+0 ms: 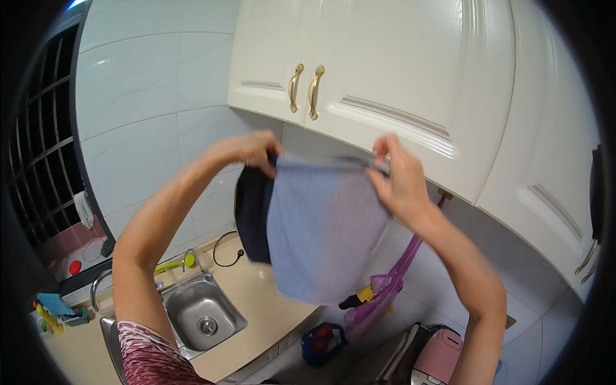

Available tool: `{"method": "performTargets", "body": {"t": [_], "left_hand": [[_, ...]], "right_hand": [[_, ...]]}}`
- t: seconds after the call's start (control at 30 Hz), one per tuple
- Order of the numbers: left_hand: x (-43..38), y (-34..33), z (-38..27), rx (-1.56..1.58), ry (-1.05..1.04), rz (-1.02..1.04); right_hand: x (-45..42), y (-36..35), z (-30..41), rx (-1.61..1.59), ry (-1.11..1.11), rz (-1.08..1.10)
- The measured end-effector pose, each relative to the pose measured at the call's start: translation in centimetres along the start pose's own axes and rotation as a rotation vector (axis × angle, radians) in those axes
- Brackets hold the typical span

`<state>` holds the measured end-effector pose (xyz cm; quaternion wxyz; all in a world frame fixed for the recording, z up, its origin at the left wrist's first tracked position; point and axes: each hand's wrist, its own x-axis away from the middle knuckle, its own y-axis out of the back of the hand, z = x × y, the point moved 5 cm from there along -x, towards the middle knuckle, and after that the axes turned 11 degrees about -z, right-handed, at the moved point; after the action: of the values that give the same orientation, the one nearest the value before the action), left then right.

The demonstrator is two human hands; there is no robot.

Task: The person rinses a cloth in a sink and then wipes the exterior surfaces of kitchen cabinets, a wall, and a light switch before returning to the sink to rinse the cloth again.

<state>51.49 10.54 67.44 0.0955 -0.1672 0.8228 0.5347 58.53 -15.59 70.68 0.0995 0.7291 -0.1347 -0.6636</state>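
Observation:
A light blue and greyish-lilac cloth [308, 226] hangs spread out below the wall cabinet, its upper edge near the cabinet's underside. My left hand [260, 149] grips its top left corner, where a black cloth [254, 211] hangs alongside. At the upper right corner, my right hand [399, 178] has its thumb against the fabric and its index finger raised; blur softens this grip. A dark strip runs along the top edge towards my right hand. Whether the black and blue cloths are one piece cannot be told.
White wall cabinets [394, 62] with brass handles [315, 92] overhang my hands. Below are a steel sink [202, 308], a beige countertop [260, 298] and a black power cord [219, 250]. A purple mesh bag [375, 303] hangs at right, above a pink appliance [438, 353]. A barred window [43, 130] is at left.

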Motion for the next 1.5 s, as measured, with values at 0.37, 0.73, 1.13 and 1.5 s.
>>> {"method": "performTargets", "body": {"t": [0.37, 0.73, 1.13, 1.5], "left_hand": [[-10.0, 9.9, -1.3, -0.193, 0.198, -1.635], [-10.1, 3.2, 3.2, 0.247, -0.2, -1.511], [-11.7, 5.2, 2.7, -0.032, -0.185, -1.553], [-9.5, 0.1, 1.7, 0.146, -0.259, -1.541]], "right_hand": [[-14.1, -12.6, -2.1, 0.984, 0.638, -0.273], [-5.3, -16.5, -1.9, 0.826, 0.339, -0.053], [-8.2, -16.3, -1.8, 0.868, 0.344, -0.013], [-3.4, -16.3, -2.4, 0.772, 0.615, -0.035]]}}
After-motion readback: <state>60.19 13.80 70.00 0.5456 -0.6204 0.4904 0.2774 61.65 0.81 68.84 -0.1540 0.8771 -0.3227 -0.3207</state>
